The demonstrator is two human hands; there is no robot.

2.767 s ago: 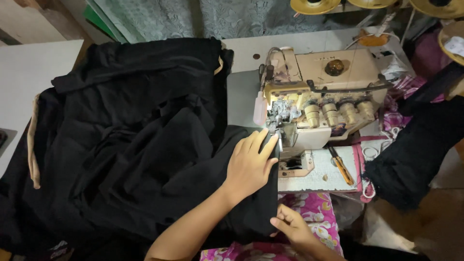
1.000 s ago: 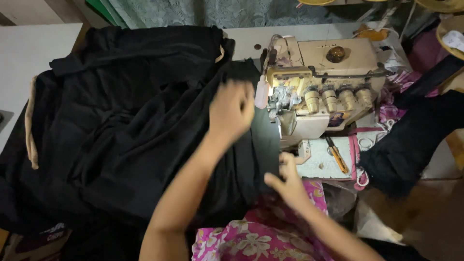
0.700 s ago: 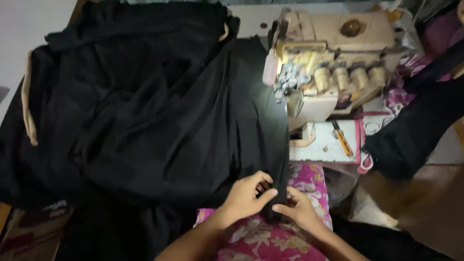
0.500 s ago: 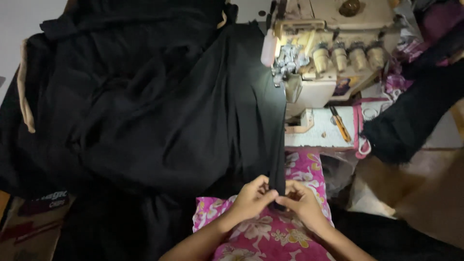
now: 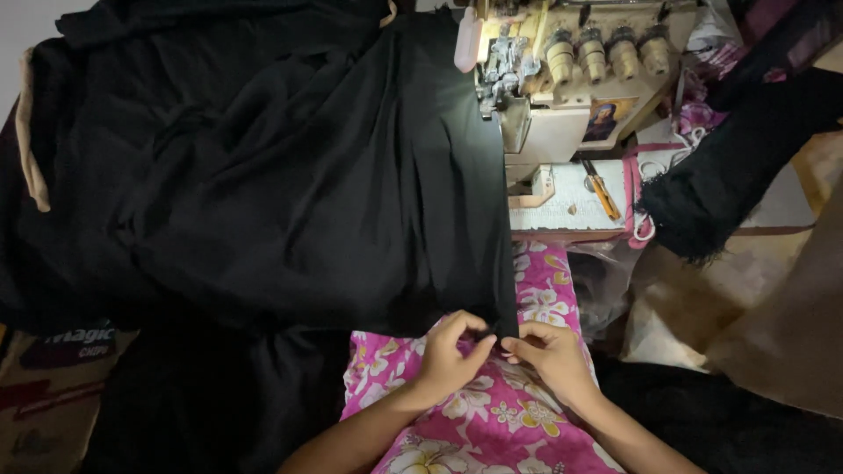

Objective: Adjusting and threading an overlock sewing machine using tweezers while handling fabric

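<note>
A large black fabric (image 5: 263,167) is heaped over the table and hangs off its near edge. My left hand (image 5: 452,355) and my right hand (image 5: 549,351) meet over my lap, both pinching the lower right corner of this fabric between fingertips. Below the hands lies pink flowered cloth (image 5: 474,412) on my lap. A beige overlock sewing machine (image 5: 571,79) with several thread cones stands at the upper right, well beyond both hands.
An orange-handled tool (image 5: 601,186) lies on the machine's table beside a pink cord (image 5: 634,189). More black cloth (image 5: 738,167) drapes at the right. A cardboard box (image 5: 53,386) sits at the lower left, and brown paper (image 5: 773,325) at the lower right.
My left hand has left the fabric near the machine's needle and come down to my lap. Both hands now grip the fabric's corner together. The view has tilted downward.
</note>
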